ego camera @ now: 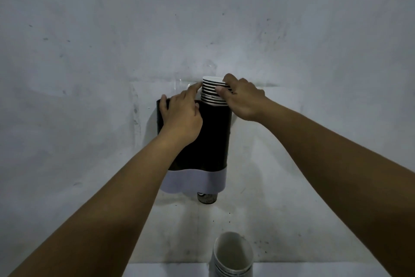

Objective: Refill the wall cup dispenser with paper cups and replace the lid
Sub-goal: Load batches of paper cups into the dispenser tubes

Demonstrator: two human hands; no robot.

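Black wall cup dispenser (208, 137) hangs on a grey scuffed wall (89, 41), roughly frame centre, w/ a pale lilac band (195, 181) round its bottom. One dark cup bottom (206, 197) pokes out below the band at 6 o'clock of the dispenser.

Stack of paper cups (212, 91), white rims showing as stripes, sits in the dispenser's open top at 12 o'clock, about half a dozen+ rims still above the edge.

Right hand (243, 99) comes in from 4 o'clock; fingers curled round the right side of the stack, thumb on the front of the rims, so it grips the cups. Left hand (183, 115) comes in from 7 o'clock and lies over the dispenser's upper left; index finger stretched straight up to touch the stack's left side, thumb spread out at 9 o'clock over the dispenser's left edge, other fingers bent against the black front. Can't tell if they clasp anything.

Second stack of white cups (232, 256), mouth up, stands at 6 o'clock near the frame bottom on a pale surface (168, 270), well apart from the dispenser. Lid not seen.
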